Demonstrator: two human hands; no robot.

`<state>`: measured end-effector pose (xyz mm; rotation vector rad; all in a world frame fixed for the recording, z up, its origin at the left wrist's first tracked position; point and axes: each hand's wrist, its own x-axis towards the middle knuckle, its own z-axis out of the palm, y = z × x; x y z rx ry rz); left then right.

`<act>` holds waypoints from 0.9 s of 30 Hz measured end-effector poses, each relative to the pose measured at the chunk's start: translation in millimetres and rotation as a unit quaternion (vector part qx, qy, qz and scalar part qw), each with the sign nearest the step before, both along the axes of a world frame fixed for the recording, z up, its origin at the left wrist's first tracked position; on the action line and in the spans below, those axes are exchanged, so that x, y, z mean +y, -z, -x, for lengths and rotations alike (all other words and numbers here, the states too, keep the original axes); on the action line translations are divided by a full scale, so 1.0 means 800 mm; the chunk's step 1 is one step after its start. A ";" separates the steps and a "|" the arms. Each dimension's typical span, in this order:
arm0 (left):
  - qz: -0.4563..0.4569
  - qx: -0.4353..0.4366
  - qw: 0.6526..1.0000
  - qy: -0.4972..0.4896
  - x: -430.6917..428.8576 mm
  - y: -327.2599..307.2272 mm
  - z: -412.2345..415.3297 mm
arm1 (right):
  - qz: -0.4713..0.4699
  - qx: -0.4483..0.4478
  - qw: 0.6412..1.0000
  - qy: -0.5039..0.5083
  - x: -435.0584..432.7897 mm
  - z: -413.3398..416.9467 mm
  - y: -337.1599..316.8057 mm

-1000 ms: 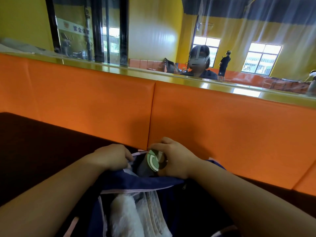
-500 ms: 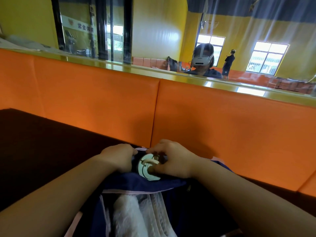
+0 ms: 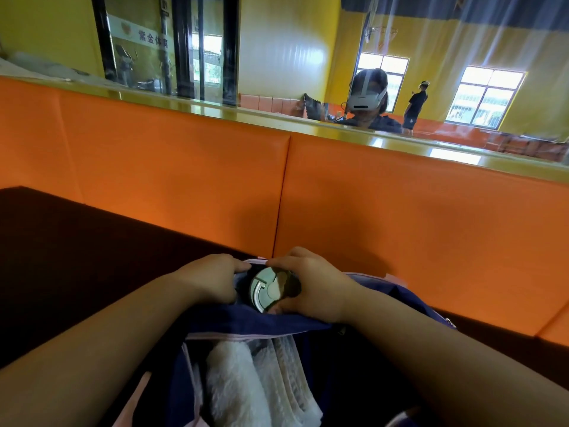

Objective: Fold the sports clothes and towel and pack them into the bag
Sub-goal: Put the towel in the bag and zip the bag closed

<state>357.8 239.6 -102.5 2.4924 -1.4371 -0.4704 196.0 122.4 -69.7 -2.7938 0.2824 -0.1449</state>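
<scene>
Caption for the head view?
Left hand holds the navy bag open, right hand grips a round-lidded container inside; white towel already packed.

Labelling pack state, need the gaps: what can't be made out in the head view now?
Head view only:
- Container body: only the round lid shows; right hand and bag fabric hide the rest.
- Left hand grip: fingertips curl out of sight at the bag's opening.
- Towel and folded clothes: lower ends cut off by the bottom edge.
- Bag's near side: behind both forearms, outside the frame.
</scene>
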 end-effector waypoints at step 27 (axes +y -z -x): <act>0.099 -0.059 0.992 -0.060 -0.003 -0.026 0.008 | -0.019 -0.030 0.999 0.030 0.000 -0.002 -0.003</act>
